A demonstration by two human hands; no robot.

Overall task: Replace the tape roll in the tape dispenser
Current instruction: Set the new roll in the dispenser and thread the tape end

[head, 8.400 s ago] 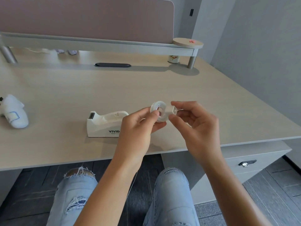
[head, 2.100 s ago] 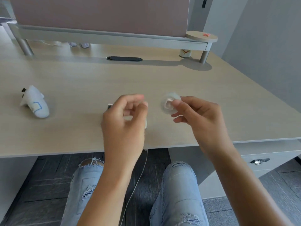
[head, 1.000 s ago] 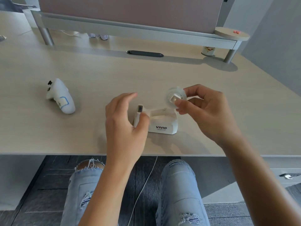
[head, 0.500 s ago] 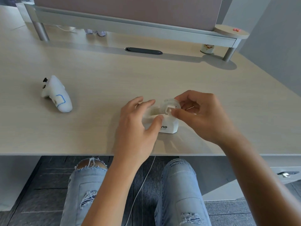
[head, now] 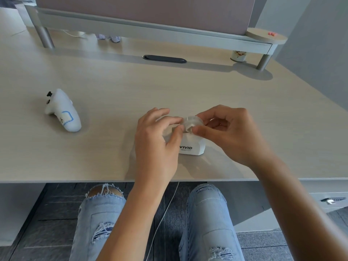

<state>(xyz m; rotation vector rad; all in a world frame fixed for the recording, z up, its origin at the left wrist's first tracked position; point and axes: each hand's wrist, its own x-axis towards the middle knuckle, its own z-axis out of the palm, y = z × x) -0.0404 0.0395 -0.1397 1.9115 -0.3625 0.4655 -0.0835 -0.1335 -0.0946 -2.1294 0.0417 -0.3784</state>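
A white tape dispenser (head: 192, 146) marked VIVID stands on the desk near its front edge. My left hand (head: 156, 142) covers its left half, thumb and fingers wrapped around the body. My right hand (head: 227, 132) pinches a clear tape roll (head: 193, 122) between thumb and fingers. The roll sits at the top of the dispenser, at its cradle; whether it is seated there is hidden by my fingers. The dispenser's cutter end is hidden under my left hand.
A white handheld controller (head: 63, 111) lies on the desk to the left. A grey shelf riser (head: 150, 28) runs along the back, with a dark cable slot (head: 164, 58) before it and a small cup (head: 237, 55) under its right end. The desk edge (head: 75, 180) is close.
My right hand has lowered the tape roll from above the dispenser down onto its top. My left hand has closed around the dispenser's left half.
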